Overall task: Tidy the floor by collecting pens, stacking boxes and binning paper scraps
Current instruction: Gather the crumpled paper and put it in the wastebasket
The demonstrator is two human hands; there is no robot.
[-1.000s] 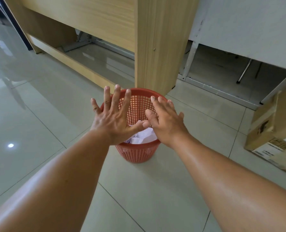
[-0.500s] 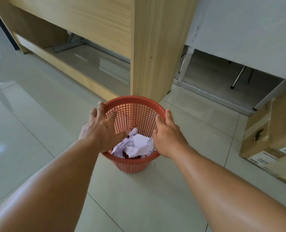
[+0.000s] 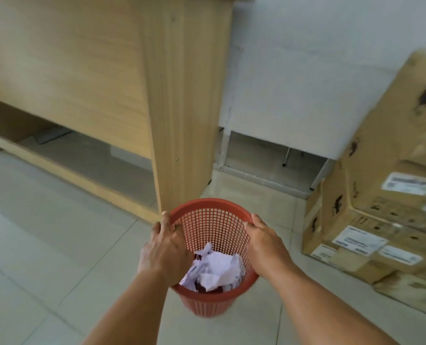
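- A second earlier your hands were spread flat above the basket (image 3: 214,227). By this moment your left hand (image 3: 166,247) and right hand (image 3: 264,242) had curled over opposite sides of its rim and gripped it.
- The basket sat near the corner of the wooden desk (image 3: 182,95), over the tiled floor (image 3: 45,245). I couldn't tell whether it had lifted.
- The crumpled paper scraps (image 3: 217,270) still lay inside.
- The cardboard boxes (image 3: 381,195) filled more of the right of the view.

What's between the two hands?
The red basket, with crumpled paper inside; the left hand and right hand grip its rim. Head view.
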